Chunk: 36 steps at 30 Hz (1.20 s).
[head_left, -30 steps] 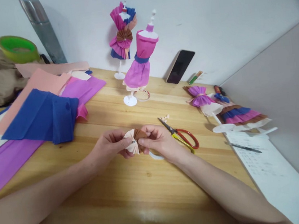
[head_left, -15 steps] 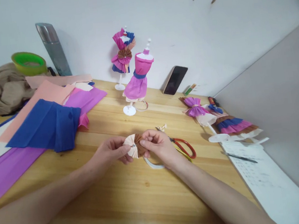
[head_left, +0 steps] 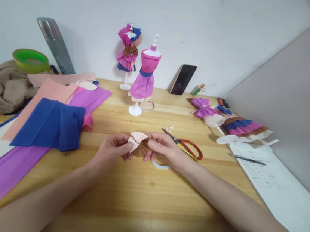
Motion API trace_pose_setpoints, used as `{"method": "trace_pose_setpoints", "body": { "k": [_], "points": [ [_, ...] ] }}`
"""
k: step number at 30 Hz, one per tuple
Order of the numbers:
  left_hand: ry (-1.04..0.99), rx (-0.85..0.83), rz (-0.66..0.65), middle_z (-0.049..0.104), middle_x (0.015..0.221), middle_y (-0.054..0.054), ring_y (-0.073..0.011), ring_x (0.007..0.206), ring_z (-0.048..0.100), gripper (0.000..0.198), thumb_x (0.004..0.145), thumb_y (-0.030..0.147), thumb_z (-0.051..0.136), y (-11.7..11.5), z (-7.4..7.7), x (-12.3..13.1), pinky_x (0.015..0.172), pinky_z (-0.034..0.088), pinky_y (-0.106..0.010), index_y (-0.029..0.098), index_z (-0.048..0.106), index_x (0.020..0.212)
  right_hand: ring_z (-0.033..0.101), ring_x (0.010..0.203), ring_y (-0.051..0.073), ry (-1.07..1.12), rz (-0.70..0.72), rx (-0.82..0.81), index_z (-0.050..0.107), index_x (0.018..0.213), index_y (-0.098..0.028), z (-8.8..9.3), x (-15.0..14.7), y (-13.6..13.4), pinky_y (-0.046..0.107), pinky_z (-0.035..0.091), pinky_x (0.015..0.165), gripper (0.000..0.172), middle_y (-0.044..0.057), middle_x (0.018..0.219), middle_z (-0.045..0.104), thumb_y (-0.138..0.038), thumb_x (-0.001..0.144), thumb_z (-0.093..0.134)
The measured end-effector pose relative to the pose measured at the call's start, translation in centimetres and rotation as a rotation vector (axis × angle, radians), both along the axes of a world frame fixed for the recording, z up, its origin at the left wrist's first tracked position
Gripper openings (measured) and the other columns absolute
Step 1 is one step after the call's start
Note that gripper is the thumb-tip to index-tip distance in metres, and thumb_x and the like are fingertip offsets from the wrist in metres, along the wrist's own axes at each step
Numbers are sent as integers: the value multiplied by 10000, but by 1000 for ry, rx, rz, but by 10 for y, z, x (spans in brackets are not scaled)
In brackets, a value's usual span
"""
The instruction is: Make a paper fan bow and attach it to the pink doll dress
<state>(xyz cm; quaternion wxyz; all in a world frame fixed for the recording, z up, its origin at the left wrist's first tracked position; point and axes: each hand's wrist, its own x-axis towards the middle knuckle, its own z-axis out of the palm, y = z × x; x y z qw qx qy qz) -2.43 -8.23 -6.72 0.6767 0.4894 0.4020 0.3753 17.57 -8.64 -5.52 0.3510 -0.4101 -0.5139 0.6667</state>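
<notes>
Between my two hands is a pleated paper rosette (head_left: 139,140), cream on its upper left and brown below, with a small shiny centre. My left hand (head_left: 117,147) pinches its cream left edge between thumb and fingers. On the brown right side, my right hand (head_left: 161,145) is closed with the thumb in front. Red-and-yellow handled scissors (head_left: 185,144) lie just beyond my right hand, and part of a white ring (head_left: 160,166) shows beneath it. A small dress form in a pink paper dress (head_left: 147,73) stands farther back.
Crepe paper sheets (head_left: 45,123) spread over the left, near a brown cloth (head_left: 1,87), a tape roll (head_left: 31,60) and a bottle (head_left: 57,47). Another dressed form (head_left: 129,55), a phone (head_left: 183,79), a fallen form (head_left: 227,139) and a pen on paper (head_left: 249,159) are around.
The rosette has turned in my hands, its cream part now toward the top and its brown part lower. My right hand has shifted slightly, uncovering more of the scissors.
</notes>
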Motion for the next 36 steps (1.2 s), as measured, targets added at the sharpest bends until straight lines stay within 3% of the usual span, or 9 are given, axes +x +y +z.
{"method": "trace_pose_setpoints", "body": {
  "k": [6, 9, 13, 19, 25, 30, 33, 36],
  "points": [
    [58, -4, -46, 607, 555, -4, -93, 487, 534, 367, 712, 487, 717, -2, 9, -2, 483, 423, -197, 123, 669, 721, 560, 438, 92, -32, -51, 20, 603, 709, -156, -8, -4, 2, 204, 412, 441, 376, -30, 534, 605, -471, 655, 803],
    [13, -42, 9, 608, 562, -21, -106, 504, 549, 451, 736, 572, 666, -3, 9, -3, 496, 437, -207, 121, 655, 726, 586, 435, 106, -16, -87, 1, 584, 723, -162, -11, -7, 1, 206, 432, 439, 384, -27, 523, 616, -464, 644, 808],
    [14, -38, -29, 615, 592, -11, -108, 541, 551, 405, 679, 504, 747, -3, 6, 0, 517, 438, -205, 124, 664, 794, 632, 467, 123, 3, -138, -35, 538, 758, -175, -14, -9, 0, 193, 445, 443, 408, -36, 537, 626, -446, 635, 817],
    [36, 3, -27, 581, 546, 8, -90, 504, 498, 374, 667, 476, 759, -1, 7, 3, 495, 391, -200, 124, 648, 725, 635, 511, 114, 6, -4, 3, 557, 798, -170, -14, -8, -1, 190, 425, 452, 407, -15, 612, 648, -467, 663, 800],
    [42, 12, -29, 632, 625, -19, -122, 553, 554, 428, 715, 515, 714, 0, 6, -2, 510, 427, -213, 129, 699, 899, 494, 411, 70, -38, -100, 82, 548, 693, -170, -9, -7, 2, 204, 376, 435, 406, -56, 518, 545, -507, 682, 773],
    [48, 7, -16, 662, 661, -37, -120, 569, 561, 365, 717, 474, 715, -2, 5, -1, 525, 445, -213, 119, 718, 798, 457, 423, 62, -53, -63, 65, 576, 709, -160, -7, -6, 2, 206, 361, 436, 386, -51, 550, 536, -489, 684, 776],
    [18, -33, 24, 658, 621, -24, -105, 536, 559, 322, 676, 428, 757, -4, 6, 1, 531, 453, -210, 117, 703, 745, 492, 479, 76, 5, -53, 59, 606, 796, -167, -7, -7, 1, 216, 406, 482, 370, -42, 611, 571, -452, 664, 801],
    [-49, -94, 40, 688, 676, -35, -124, 590, 620, 343, 651, 432, 782, -6, 6, 2, 589, 498, -229, 122, 693, 767, 606, 634, 130, 68, -10, 54, 619, 836, -178, -9, -9, 2, 285, 501, 657, 356, -11, 704, 646, -386, 631, 824]
  ]
}}
